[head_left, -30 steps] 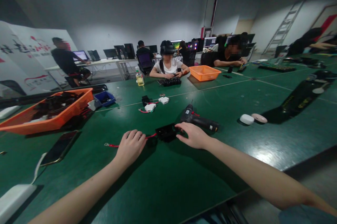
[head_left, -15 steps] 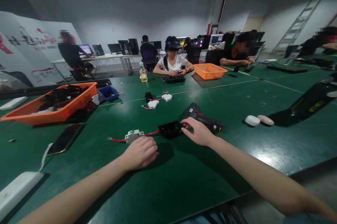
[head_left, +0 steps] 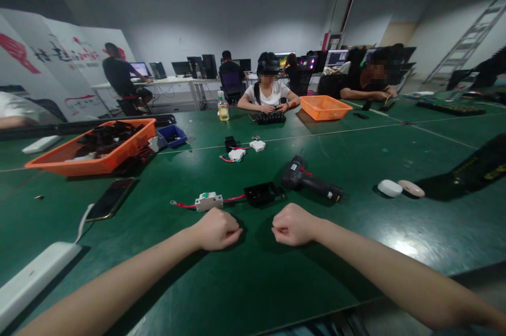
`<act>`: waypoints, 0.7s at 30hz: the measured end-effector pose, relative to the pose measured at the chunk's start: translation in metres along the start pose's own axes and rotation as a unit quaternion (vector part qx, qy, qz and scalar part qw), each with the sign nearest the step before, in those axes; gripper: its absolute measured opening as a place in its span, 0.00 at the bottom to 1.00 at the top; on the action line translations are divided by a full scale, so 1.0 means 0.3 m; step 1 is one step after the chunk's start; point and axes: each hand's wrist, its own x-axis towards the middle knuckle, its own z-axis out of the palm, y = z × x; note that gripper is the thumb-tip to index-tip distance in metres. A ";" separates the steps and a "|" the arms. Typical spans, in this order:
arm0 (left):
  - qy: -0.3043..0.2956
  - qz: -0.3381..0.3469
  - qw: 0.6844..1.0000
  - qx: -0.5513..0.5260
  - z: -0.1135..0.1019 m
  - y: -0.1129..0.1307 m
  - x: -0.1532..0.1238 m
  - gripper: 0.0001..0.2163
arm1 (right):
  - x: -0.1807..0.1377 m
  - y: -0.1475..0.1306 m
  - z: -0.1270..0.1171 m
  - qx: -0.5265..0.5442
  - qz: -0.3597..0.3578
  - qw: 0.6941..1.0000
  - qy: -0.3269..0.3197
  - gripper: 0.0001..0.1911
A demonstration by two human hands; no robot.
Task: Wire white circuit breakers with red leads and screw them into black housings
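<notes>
My left hand (head_left: 220,229) rests on the green table as a fist, and nothing shows in it. Facing it, my right hand (head_left: 295,225) is curled into a fist too, also with nothing visible inside. Just beyond my left hand lies a white circuit breaker (head_left: 209,201) with a green mark. A red wire (head_left: 234,198) joins it to a black plastic housing (head_left: 261,195), and another red lead with a ring terminal (head_left: 183,205) sticks out to its left. Behind my right hand a black cordless screwdriver (head_left: 312,180) lies on its side.
Farther off are two white breakers (head_left: 237,155) with red wires and a small black part. An orange basket (head_left: 95,162) of black parts, a blue bin (head_left: 174,136) and a phone (head_left: 112,199) are at left. A dark bottle (head_left: 480,167) stands right. People sit across the table.
Both hands have drawn back toward me from the breaker and the black housing, and their fingers have closed into fists. The view has shifted slightly left.
</notes>
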 end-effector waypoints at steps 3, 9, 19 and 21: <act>-0.006 0.020 1.000 0.009 -0.008 0.018 -0.001 0.15 | 0.005 -0.010 0.008 -0.009 -0.022 1.000 -0.015 0.18; -0.021 0.116 0.993 -0.004 -0.009 0.221 -0.024 0.11 | -0.011 -0.181 0.096 -0.030 -0.117 0.992 -0.033 0.12; -0.024 0.231 0.971 -0.054 0.109 0.351 -0.028 0.14 | 0.003 -0.301 0.146 0.008 -0.234 0.950 -0.205 0.12; -0.014 0.223 0.972 -0.073 0.113 0.342 -0.020 0.14 | 0.000 -0.288 0.145 0.025 -0.227 0.958 -0.175 0.12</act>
